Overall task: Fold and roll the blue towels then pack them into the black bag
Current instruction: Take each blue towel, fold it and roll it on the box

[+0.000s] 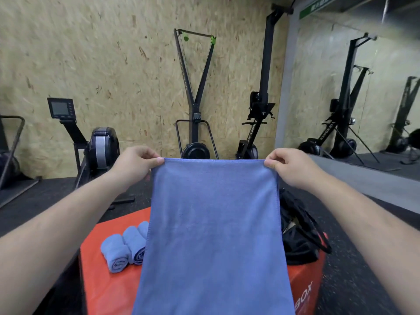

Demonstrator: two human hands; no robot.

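I hold a blue towel (211,235) up flat in front of me, hanging straight down. My left hand (136,165) pinches its top left corner and my right hand (288,167) pinches its top right corner. Three rolled blue towels (123,247) lie side by side on the red box (109,289) to the left of the hanging towel; the third is partly hidden behind it. The black bag (297,233) lies on the box to the right, partly covered by the towel.
Rowing machines (100,144) and a ski trainer (196,98) stand against the wooden wall beyond the box. A mirror (363,98) covers the right wall. Black rubber flooring (354,280) surrounds the box.
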